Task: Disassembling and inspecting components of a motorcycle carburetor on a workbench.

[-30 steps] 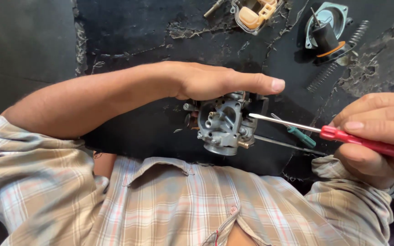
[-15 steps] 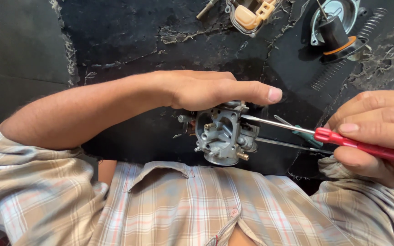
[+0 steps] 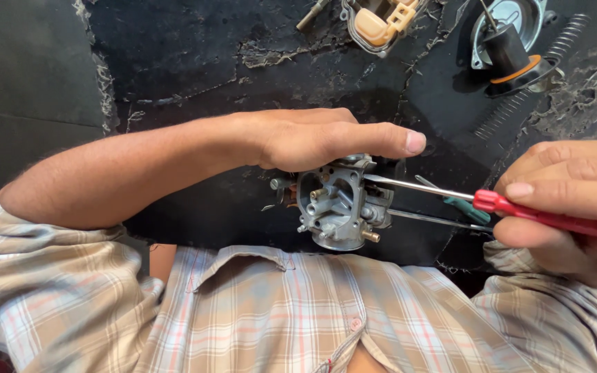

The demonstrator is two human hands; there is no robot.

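A grey metal carburetor body point(image 3: 340, 207) sits at the middle of the view, above my plaid shirt. My left hand point(image 3: 326, 141) grips it from above, fingers stretched to the right over its top. My right hand point(image 3: 568, 207) at the right edge is shut on a red-handled screwdriver point(image 3: 540, 215). Its steel shaft point(image 3: 419, 186) points left and its tip meets the carburetor's right side. A second thin rod with a green handle point(image 3: 466, 207) lies just below that shaft on the dark surface.
Loose parts lie on the black, cracked mat point(image 3: 195, 76) at the top: a metal bowl with a tan float point(image 3: 381, 21), a round cover with a black slide and orange ring point(image 3: 513, 52), a long coil spring point(image 3: 519, 90), and a small brass piece point(image 3: 310, 14).
The carburetor and my left hand have stayed together near the middle of the view. The screwdriver tip remains at the carburetor's right side; the view has shifted slightly, with the top parts nearer the edge.
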